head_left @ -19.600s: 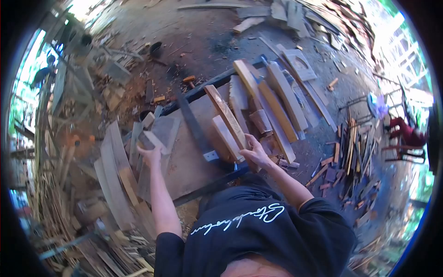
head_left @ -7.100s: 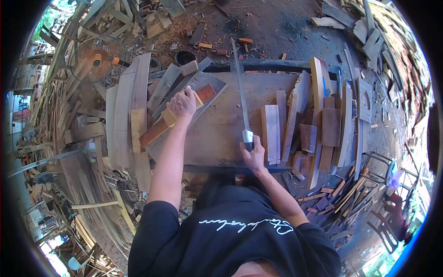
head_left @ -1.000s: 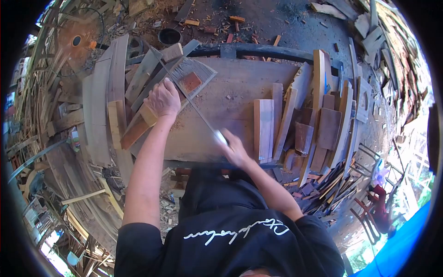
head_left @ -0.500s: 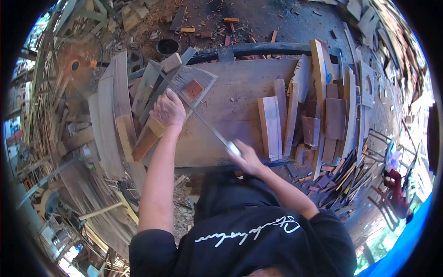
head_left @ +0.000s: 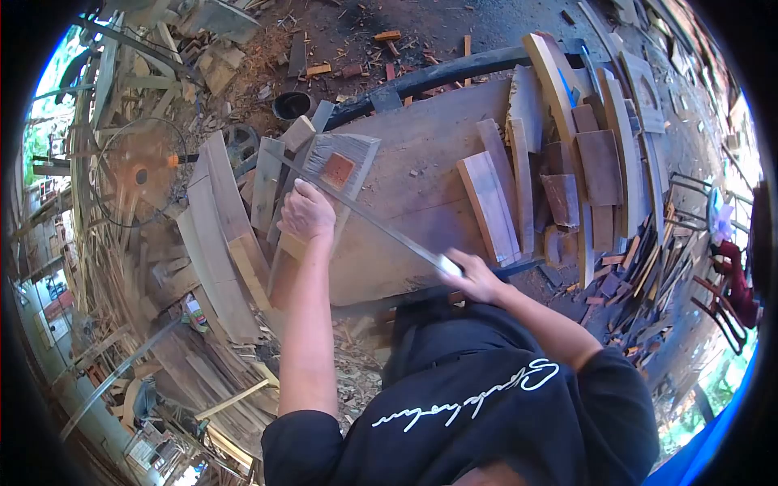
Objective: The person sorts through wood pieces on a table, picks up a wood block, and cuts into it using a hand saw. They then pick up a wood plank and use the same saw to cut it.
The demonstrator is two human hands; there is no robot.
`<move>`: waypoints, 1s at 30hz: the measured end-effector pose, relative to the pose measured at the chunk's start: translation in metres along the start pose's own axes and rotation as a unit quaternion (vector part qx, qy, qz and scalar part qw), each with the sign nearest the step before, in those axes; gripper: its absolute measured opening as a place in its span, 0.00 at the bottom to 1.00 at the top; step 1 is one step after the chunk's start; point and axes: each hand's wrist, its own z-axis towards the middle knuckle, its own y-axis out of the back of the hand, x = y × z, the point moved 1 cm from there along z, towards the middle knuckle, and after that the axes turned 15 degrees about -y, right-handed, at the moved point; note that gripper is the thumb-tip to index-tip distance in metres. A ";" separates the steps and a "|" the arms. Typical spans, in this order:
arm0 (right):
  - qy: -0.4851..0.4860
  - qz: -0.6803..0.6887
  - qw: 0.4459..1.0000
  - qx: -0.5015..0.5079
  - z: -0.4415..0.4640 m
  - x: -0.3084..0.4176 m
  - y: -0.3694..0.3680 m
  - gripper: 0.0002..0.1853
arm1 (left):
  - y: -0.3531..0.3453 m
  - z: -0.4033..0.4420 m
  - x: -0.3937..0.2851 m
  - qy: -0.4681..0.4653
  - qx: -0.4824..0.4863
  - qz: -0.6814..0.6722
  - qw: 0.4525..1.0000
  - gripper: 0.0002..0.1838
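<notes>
My right hand (head_left: 474, 277) is closed round the pale handle of a long, thin saw (head_left: 381, 223). Its blade runs up and left across the wood, just beyond my left hand. My left hand (head_left: 307, 212) is closed on a light wooden block (head_left: 292, 245), pressing it over a reddish-brown board (head_left: 284, 283). The reddish end of a piece (head_left: 337, 172) shows on the far side of the blade. Beneath lies a grey, rough board (head_left: 356, 150) on the workbench (head_left: 405, 186). Part of the block is hidden under my left hand.
Curved wood pieces (head_left: 490, 206) lie at the bench's right. More long boards (head_left: 219, 243) stand at its left, near a round wire fan (head_left: 139, 174). A black bucket (head_left: 293, 105) sits beyond. Scrap wood covers the ground. A person in red (head_left: 736, 283) is at the far right.
The view has turned and shifted. My right hand has moved back along the saw's line, drawing the handle away from my left hand, which keeps its hold on the block.
</notes>
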 end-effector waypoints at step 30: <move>-0.030 0.215 0.971 -0.105 -0.106 -0.007 0.065 0.26 | 0.008 -0.012 0.012 -0.034 -0.016 -0.142 0.989 0.31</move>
